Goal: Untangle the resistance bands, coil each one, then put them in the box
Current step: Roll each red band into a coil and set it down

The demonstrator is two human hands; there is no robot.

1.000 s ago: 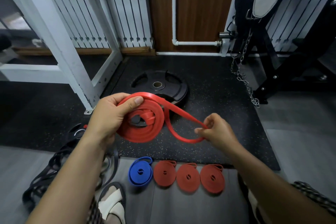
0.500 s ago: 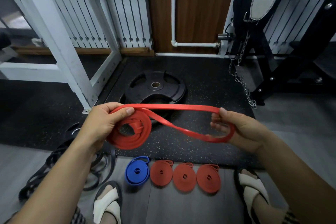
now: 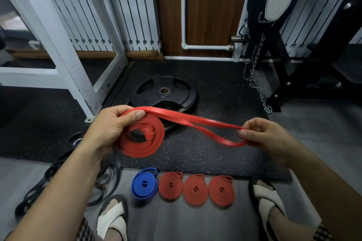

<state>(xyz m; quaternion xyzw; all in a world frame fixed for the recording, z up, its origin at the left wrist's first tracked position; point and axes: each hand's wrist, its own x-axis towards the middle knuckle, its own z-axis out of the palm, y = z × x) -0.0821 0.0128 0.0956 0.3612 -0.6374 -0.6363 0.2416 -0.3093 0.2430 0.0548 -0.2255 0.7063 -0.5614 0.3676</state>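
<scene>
My left hand [image 3: 109, 129] grips a half-wound coil of red resistance band [image 3: 144, 144], thumb pressed on top. The band's loose end stretches rightward as a long loop to my right hand [image 3: 264, 136], which pinches its far end. On the grey floor below lie a coiled blue band [image 3: 144, 184] and three coiled red bands [image 3: 170, 185] [image 3: 195, 190] [image 3: 221, 191] in a row. A tangle of black bands [image 3: 58, 180] lies at the lower left, partly hidden by my left arm. No box is in view.
A black weight plate [image 3: 166, 92] lies on the speckled rubber mat [image 3: 215, 154] behind the coil. A white rack frame [image 3: 64, 49] stands at left, a black machine with a hanging chain [image 3: 256, 84] at right. My sandalled feet [image 3: 113, 219] [image 3: 268, 199] flank the coiled bands.
My right hand has shifted from a spread grip inside the loop to pinching its end, pulling the loose length narrower. The coil in my left hand has grown a little and tilted.
</scene>
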